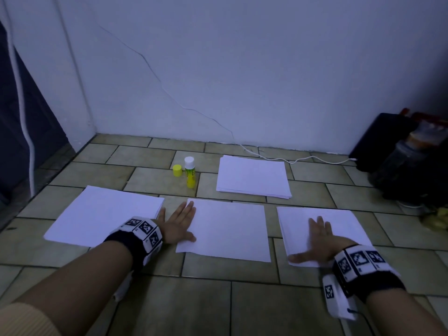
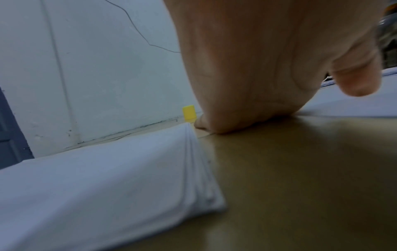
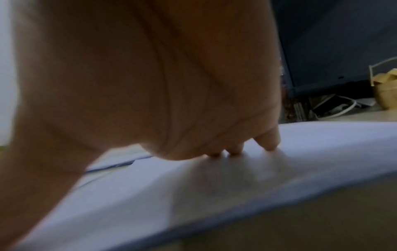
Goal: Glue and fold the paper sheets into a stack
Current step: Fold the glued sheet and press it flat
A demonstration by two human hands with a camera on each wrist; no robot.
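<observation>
White paper lies on the tiled floor in several places: a left stack, a middle sheet, a right stack and a far stack. My left hand lies flat with spread fingers across the middle sheet's left edge, thumb on the paper. My right hand presses flat on the right stack, thumb near its front left corner. In the right wrist view the fingertips press the paper. A yellow glue stick stands uncapped beside its yellow cap, which also shows in the left wrist view as the cap.
A white wall runs behind the papers, with a white cable along its base. Dark bags and a jar crowd the far right corner. A dark door stands at the left. Bare tiles stretch in front of the papers.
</observation>
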